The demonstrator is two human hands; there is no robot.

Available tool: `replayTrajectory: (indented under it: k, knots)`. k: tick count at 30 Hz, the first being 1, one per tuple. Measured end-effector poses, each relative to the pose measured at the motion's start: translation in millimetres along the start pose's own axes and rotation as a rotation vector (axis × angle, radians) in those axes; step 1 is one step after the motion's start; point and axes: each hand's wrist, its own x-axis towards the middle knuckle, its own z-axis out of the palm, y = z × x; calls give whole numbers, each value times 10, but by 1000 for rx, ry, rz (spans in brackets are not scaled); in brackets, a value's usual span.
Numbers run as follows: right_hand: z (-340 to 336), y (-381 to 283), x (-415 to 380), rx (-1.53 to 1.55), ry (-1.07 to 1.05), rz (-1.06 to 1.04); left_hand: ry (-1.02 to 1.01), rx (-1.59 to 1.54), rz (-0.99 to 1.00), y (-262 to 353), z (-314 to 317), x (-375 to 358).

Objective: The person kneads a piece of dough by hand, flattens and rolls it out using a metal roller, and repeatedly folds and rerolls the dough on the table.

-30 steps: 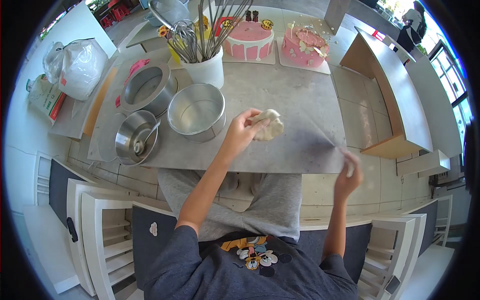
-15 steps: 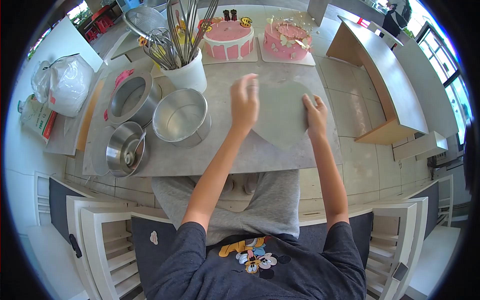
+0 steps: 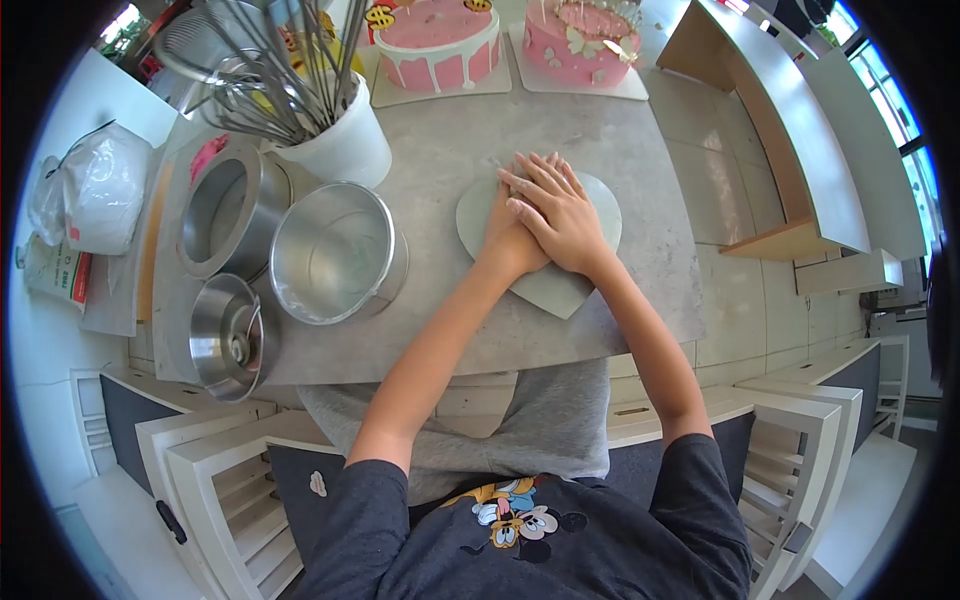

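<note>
A grey-green heart-shaped board [image 3: 560,295] lies flat on the grey table [image 3: 480,345], its point toward me. My left hand [image 3: 512,238] rests on the middle of the board, partly covered by the other hand. My right hand [image 3: 565,220] lies across it with its fingers stretched out and slightly spread. Neither hand grips the board. The fingers of my left hand that show are extended too.
To the left stand a round metal tin [image 3: 335,255], a thick-rimmed ring mould [image 3: 225,212], a steel bowl [image 3: 228,338] and a white tub [image 3: 350,150] of whisks. Two pink cakes, one with white drips [image 3: 440,60], one with butterflies [image 3: 575,55], stand at the back.
The board has gone from being held, with my right hand at its edge, to lying under both hands. My left hand came down onto it and my right hand moved over the left. The view shifted.
</note>
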Motion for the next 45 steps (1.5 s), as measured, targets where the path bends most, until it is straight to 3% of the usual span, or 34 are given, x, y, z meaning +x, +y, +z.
replayTrajectory:
  k: [4, 9, 18, 20, 22, 26, 28, 30, 31, 33, 34, 36, 38, 40, 43, 44, 45]
  knots:
    - [-34, -53, -10, -72, 92, 5, 18, 28, 81, -27, -126, 42]
    - [44, 163, 246, -43, -35, 67, 167, -390, 112, -202, 165, 204]
    - [-13, -57, 5, -81, 147, 58, 191, -327, 71, -61, 138, 135]
    - [22, 1, 157, -120, 146, 38, 219, -320, 94, -159, 214, 184]
    - [45, 32, 246, -65, 52, 156, 269, -287, 122, -246, 195, 239]
    - [36, 82, 185, 39, 64, 101, 174, -368, 19, -188, 281, 224]
    - [-49, 35, 94, 139, 136, 79, 150, -382, -4, -148, 105, 128]
    - [-121, -15, -131, 89, 475, 204, 272, -682, -57, -141, -64, -96]
    - [-129, 27, -238, 91, 471, 197, 277, -679, -64, -140, -149, -241]
    - [-100, 167, -452, 353, 544, 584, 428, -704, -47, -140, -287, -610]
    - [-166, 136, -483, 358, 540, 590, 421, -704, -51, -121, -339, -810]
    - [-310, 144, -454, 1253, 538, 798, 317, -756, -114, -85, -415, -1141]
    - [-279, 319, -373, 1234, 532, 928, 282, -742, -152, -32, -404, -1314]
    - [-499, 127, -287, 1072, 259, 666, 252, -730, -185, 31, -413, -1441]
    - [-795, -328, -17, 939, 252, 599, 290, -674, -113, 40, -644, -1372]
    - [-867, -497, 30, 941, 257, 601, 397, -621, -63, 49, -773, -1330]
    - [-932, -663, 63, 839, 303, 450, 502, -566, -10, 43, -879, -1285]
